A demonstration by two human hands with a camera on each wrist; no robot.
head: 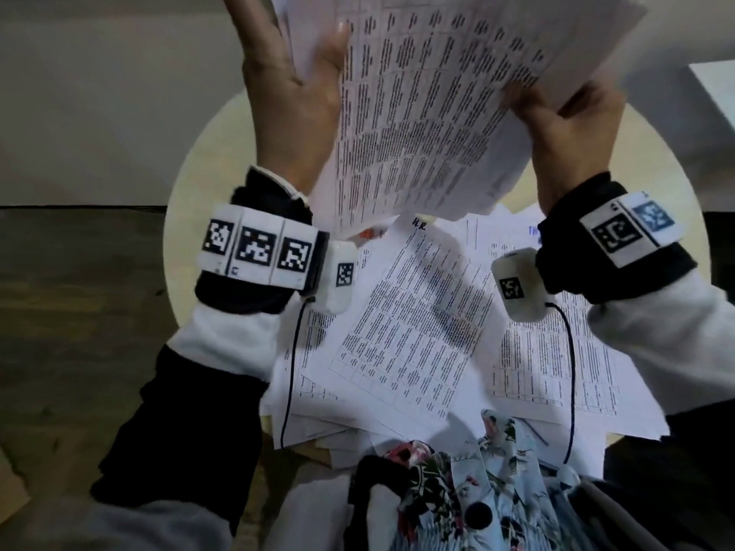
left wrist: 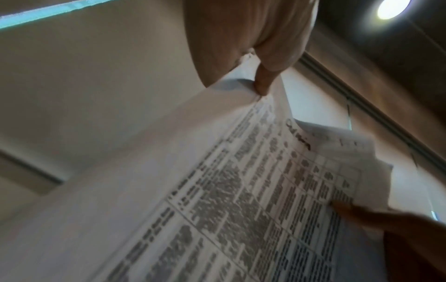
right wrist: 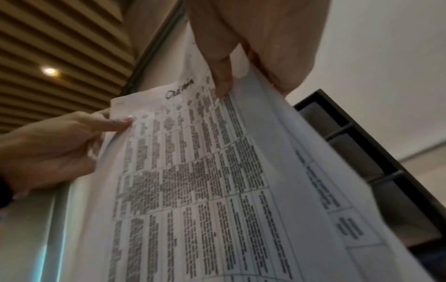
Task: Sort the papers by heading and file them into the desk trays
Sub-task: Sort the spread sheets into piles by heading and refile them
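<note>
White printed sheets are held up above the round table, pinched at opposite edges by the left hand and the right hand.

The round tabletop is bare only along its far-left rim; loose printed sheets overlap across its middle, right and near edge, so a hand coming down there lands on paper. Above it, the raised bundle of papers fills the air between both hands. To the right, dark stacked trays stand just beside that bundle.
</note>
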